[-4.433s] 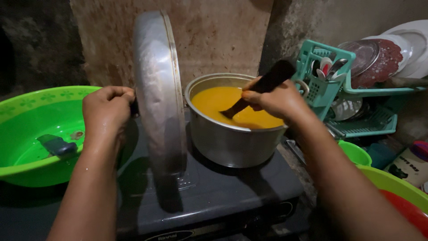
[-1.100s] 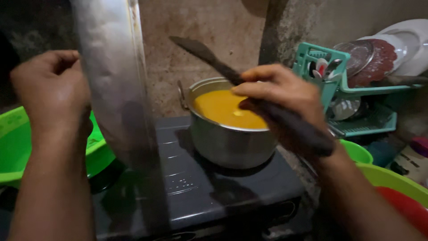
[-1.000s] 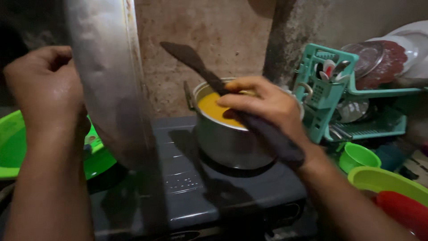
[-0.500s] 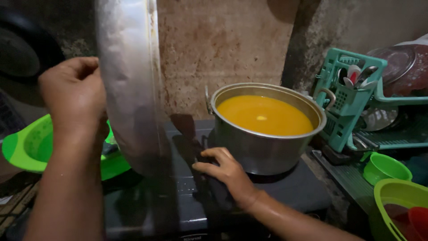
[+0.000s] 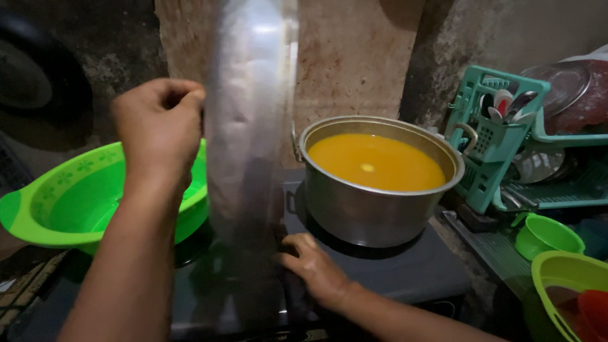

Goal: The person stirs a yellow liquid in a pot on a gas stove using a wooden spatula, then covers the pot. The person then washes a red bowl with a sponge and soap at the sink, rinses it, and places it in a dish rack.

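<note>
L hand (image 5: pixel 159 123) is raised at upper left, fingers curled tight on the edge of a big metal lid (image 5: pixel 250 120), held upright on edge w/ its rim facing the camera; the lid stands betw. the green basin (image 5: pixel 69 202) and the pot (image 5: pixel 380 183), its lower part blurred. R hand (image 5: pixel 315 269) lies low on the dark stove top (image 5: pixel 411 272), just in front of the pot, palm down, fingers spread loose & flat; can't tell if anything is under it. Pot sits on the stove's right side, uncovered, full of orange-yellow liquid nearly to the rim. Open room: a strip of stove top in front and right of the pot; the stove's right edge drops off near a small green bowl (image 5: pixel 546 235) & a yellow-green tub (image 5: pixel 570 285). Teal dish rack (image 5: pixel 491 136) w/ spoons crowds the pot's right rim. Rough stained wall (image 5: pixel 354 57) is close behind.
</note>
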